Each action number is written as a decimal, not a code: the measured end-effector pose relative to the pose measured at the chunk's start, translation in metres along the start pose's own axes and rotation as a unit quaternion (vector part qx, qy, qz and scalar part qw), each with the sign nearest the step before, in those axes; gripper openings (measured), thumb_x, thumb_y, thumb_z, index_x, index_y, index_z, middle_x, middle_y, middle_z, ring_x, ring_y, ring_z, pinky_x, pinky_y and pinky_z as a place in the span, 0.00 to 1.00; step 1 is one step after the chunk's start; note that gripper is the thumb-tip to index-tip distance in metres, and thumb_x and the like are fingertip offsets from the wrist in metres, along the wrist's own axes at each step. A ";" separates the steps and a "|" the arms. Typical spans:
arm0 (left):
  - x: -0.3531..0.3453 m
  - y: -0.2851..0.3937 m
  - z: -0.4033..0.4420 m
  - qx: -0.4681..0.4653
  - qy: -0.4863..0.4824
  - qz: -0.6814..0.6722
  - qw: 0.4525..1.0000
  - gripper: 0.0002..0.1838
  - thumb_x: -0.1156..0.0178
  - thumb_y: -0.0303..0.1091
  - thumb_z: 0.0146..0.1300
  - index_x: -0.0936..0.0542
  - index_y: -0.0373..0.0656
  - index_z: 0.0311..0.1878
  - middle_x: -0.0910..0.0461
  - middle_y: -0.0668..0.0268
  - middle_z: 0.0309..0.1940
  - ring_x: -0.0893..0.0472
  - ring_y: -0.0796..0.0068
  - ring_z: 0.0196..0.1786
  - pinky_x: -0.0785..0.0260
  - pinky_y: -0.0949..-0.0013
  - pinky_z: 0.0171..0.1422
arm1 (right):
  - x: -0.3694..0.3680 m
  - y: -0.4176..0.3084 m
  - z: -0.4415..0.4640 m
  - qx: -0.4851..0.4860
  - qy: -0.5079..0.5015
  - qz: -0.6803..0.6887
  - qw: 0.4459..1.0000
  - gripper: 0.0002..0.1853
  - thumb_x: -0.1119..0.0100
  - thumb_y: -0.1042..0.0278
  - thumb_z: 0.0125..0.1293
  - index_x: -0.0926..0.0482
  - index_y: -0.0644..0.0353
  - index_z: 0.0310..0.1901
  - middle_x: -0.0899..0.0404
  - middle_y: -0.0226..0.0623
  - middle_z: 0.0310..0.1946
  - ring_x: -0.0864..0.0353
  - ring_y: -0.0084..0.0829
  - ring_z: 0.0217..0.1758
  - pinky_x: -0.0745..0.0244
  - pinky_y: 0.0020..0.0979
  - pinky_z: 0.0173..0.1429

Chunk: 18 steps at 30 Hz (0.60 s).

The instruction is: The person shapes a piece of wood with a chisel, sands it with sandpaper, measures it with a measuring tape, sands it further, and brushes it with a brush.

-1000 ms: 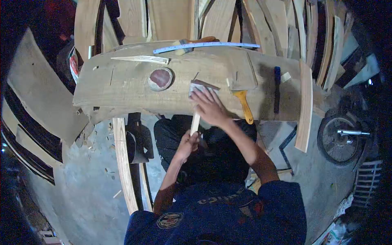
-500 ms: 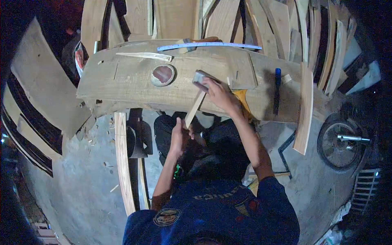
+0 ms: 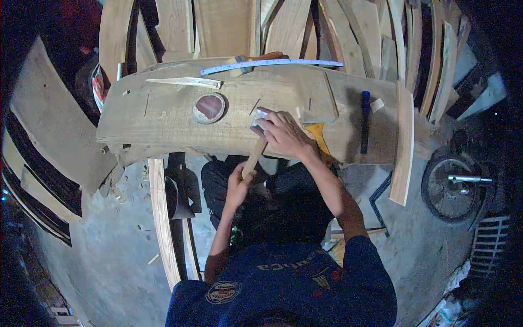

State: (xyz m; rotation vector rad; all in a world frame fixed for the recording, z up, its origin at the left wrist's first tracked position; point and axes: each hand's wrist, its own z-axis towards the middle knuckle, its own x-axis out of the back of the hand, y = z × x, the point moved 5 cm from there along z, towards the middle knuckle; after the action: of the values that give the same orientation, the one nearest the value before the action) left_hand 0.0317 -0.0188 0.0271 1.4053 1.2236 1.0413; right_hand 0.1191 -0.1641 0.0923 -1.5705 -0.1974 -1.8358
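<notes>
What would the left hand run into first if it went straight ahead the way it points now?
Beyond the wooden strip it already holds, the left hand would probably meet the near edge of the wooden work surface; their relative heights are unclear, so it might pass over or under.

Lettering [image 3: 290, 261] ending "tica" stands on the dark blue shirt [image 3: 272, 291].

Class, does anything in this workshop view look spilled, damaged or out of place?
Yes. Small pale wood scraps lie loose on the grey concrete floor at left, like uncleared litter. The light-brown wooden worktop has a ragged near-left edge, unlike its smoother top.
</notes>
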 end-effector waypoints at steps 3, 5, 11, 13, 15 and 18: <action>-0.007 0.002 0.002 0.015 -0.024 0.047 0.998 0.15 0.49 0.33 0.56 0.31 0.36 0.45 0.28 0.69 0.28 0.32 0.81 0.32 0.39 0.78 0.36 | -0.017 0.006 -0.001 -0.017 0.145 0.020 0.989 0.15 0.56 0.69 0.53 0.32 0.60 0.44 0.39 0.41 0.52 0.43 0.42 0.57 0.47 0.39 0.58; -0.008 -0.009 0.009 0.010 -0.022 0.060 0.998 0.14 0.50 0.34 0.57 0.30 0.35 0.43 0.28 0.69 0.28 0.32 0.81 0.31 0.39 0.77 0.36 | -0.027 -0.014 -0.003 -0.002 0.114 0.001 0.994 0.15 0.57 0.69 0.54 0.32 0.60 0.45 0.39 0.41 0.53 0.44 0.41 0.58 0.50 0.39 0.60; -0.010 -0.012 -0.005 0.082 -0.021 -0.091 0.992 0.12 0.50 0.37 0.57 0.28 0.37 0.38 0.35 0.77 0.21 0.38 0.87 0.25 0.46 0.82 0.29 | -0.020 0.014 0.004 -0.021 0.068 -0.139 0.988 0.18 0.58 0.70 0.53 0.32 0.62 0.47 0.40 0.42 0.54 0.50 0.41 0.62 0.56 0.40 0.64; -0.008 -0.006 0.000 0.077 0.010 -0.118 0.990 0.12 0.50 0.38 0.58 0.28 0.39 0.39 0.35 0.76 0.21 0.38 0.87 0.25 0.46 0.81 0.28 | -0.014 0.000 0.006 -0.016 0.101 -0.196 0.975 0.20 0.57 0.68 0.52 0.33 0.61 0.49 0.43 0.41 0.56 0.51 0.40 0.63 0.56 0.39 0.64; -0.009 -0.012 0.006 0.077 -0.019 -0.131 0.988 0.11 0.51 0.38 0.58 0.29 0.40 0.38 0.36 0.76 0.22 0.39 0.87 0.24 0.46 0.82 0.28 | -0.028 -0.044 -0.011 0.024 0.002 0.053 0.998 0.17 0.58 0.65 0.55 0.30 0.59 0.46 0.43 0.42 0.57 0.52 0.41 0.63 0.57 0.40 0.64; -0.010 -0.016 0.001 0.056 -0.004 -0.104 0.993 0.10 0.51 0.38 0.58 0.30 0.42 0.36 0.36 0.77 0.20 0.39 0.88 0.23 0.49 0.82 0.26 | -0.033 -0.013 -0.004 -0.005 -0.017 -0.024 1.000 0.18 0.60 0.63 0.58 0.32 0.55 0.49 0.47 0.41 0.59 0.54 0.40 0.64 0.59 0.41 0.64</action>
State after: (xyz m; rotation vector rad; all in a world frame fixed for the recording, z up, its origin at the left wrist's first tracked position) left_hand 0.0285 -0.0287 0.0112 1.3309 1.4077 0.8330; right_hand 0.1084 -0.1433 0.0656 -1.6174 -0.2425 -1.8506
